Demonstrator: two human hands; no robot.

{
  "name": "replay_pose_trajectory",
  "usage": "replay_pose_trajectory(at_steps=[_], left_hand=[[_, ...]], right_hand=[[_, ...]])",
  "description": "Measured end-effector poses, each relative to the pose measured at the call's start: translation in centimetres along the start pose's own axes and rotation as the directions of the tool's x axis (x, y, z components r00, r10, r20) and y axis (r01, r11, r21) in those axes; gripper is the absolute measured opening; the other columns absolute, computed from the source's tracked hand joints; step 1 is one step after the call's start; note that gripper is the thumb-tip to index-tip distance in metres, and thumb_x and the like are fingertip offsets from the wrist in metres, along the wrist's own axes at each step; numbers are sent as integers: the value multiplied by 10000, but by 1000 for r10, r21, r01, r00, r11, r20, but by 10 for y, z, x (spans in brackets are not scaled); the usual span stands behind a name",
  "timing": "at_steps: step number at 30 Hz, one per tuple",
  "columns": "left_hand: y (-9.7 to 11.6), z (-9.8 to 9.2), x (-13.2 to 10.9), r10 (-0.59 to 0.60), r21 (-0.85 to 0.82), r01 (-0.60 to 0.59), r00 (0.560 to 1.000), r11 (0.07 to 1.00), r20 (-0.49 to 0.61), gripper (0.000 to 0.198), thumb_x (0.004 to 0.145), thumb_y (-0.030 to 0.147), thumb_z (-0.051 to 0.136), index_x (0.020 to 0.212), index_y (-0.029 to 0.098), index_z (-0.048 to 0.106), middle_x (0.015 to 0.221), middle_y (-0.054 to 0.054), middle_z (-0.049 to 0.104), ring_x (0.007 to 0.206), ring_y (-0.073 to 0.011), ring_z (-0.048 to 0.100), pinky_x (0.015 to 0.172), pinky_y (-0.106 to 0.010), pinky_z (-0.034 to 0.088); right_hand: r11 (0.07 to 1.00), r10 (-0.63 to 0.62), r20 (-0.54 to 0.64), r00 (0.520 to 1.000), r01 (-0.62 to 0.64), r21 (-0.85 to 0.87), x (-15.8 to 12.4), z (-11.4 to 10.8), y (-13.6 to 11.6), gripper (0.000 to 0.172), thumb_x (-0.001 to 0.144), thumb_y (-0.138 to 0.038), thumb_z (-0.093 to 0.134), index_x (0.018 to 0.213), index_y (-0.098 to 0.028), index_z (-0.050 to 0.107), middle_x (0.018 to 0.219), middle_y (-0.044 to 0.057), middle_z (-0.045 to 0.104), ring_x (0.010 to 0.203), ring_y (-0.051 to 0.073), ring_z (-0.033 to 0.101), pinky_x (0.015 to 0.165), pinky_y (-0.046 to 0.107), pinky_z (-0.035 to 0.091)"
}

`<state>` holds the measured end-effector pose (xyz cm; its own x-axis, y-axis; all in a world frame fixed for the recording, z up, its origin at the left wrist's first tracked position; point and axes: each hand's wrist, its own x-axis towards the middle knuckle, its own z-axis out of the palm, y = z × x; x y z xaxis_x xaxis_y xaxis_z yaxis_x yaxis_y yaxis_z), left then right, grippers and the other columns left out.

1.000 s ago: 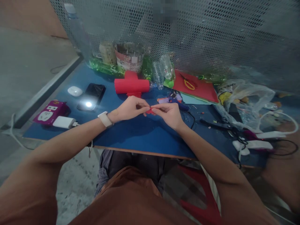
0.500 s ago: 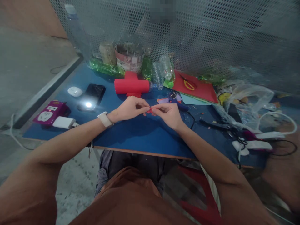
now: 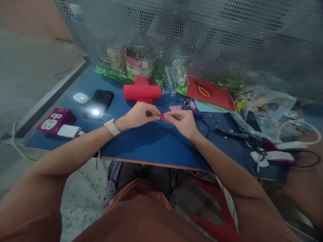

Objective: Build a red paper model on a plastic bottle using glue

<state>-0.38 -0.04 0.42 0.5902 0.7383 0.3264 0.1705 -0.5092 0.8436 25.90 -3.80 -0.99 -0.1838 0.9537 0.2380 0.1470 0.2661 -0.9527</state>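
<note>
Nearly closed, left hand [image 3: 139,115] and right hand [image 3: 184,123] pinch a red piece [image 3: 162,117].

Rust-brown shirt [image 3: 133,215]; dark trousers [image 3: 143,173]; pale left wristband [image 3: 112,127].

Head-worn view, facing forward, down over tabletop [image 3: 151,148]

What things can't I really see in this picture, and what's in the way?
- Red piece, head view: its whole shape is hidden by the left hand and right hand pinching it.
- Plastic bag, head view: its contents are blurred behind crinkled plastic.
- Black phone, head view: glare covers part of it.
- Bare limb, head view: cut off by the right edge.
</note>
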Motion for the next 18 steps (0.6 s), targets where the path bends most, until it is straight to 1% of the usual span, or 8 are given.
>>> replay_pose_trajectory(at_steps=[2,6,10,13,15,18], left_hand=[[-2,-1,1,30,50,-29,999,998,-19,194,1014,388,887,1052,208,947,961,-78,938,806,-179,846,774,-282,632],[-2,-3,1,34,116,-34,999,993,-1,189,1047,384,845,1038,234,959,966,-55,943,814,-172,840,798,-284,623],[2,-3,1,29,126,-32,999,992,21,208,1053,392,825,1024,227,949,960,-55,940,828,-173,845,802,-282,635],[2,2,0,-22,27,21,999,999,44,237,1063,402,818,1062,194,930,955,-82,936,836,-184,872,800,-284,665],[-1,7,-1,-56,-68,59,998,996,42,260,1059,417,832,1095,172,913,962,-103,934,852,-196,888,804,-293,687],[-9,11,-1,-62,-126,66,998,990,32,263,1014,395,889,1139,163,892,1002,-114,938,902,-201,900,829,-298,693]], right_hand=[[1000,12,4,1000,-12,-4,1,-1,0,452,841,-669,1060,957,-239,980,804,66,878,710,216,792,752,411,714],[1000,19,3,1000,-19,-3,1,-1,-1,433,839,-655,1059,952,-244,982,808,68,879,718,223,792,759,426,719],[1000,7,-1,1000,-7,-17,1,0,-1,450,837,-681,1050,950,-250,984,816,70,886,722,233,803,758,433,724],[999,-8,11,1000,9,-44,0,0,-3,435,845,-673,1044,956,-255,990,841,76,899,726,239,807,761,433,722],[997,-22,18,1000,23,-74,-1,0,-5,408,855,-655,1039,962,-264,996,899,85,921,772,257,829,802,445,730],[985,-76,43,996,82,-154,-2,-1,-9,358,884,-632,1015,930,-277,996,954,89,938,830,272,847,845,446,725]])
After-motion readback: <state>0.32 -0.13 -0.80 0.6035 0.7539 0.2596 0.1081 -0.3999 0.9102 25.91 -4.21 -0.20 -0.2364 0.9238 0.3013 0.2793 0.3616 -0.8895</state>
